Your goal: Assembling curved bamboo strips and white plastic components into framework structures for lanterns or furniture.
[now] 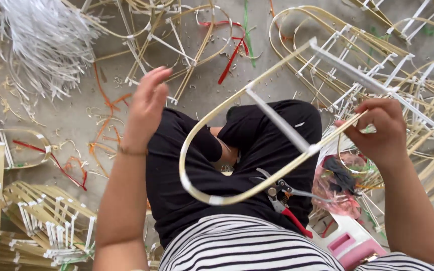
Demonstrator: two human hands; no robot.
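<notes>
The right hand (pixel 380 131) is pinching the bent bamboo frame (pixel 197 188) with pressed fingers, the left hand (pixel 146 108) is lifting, fingers loosely spread, above a pink plastic bag (pixel 335 193).

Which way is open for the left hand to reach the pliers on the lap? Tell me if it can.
Probably yes. The left hand is raised and empty, and the pliers lie uncovered on the lap. Only the bent cane loop, held by the right hand, hangs over them; the hand could go under it.

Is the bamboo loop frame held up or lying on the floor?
Held up: the right hand grips the bamboo loop frame above the lap; the left hand is off it.
</notes>
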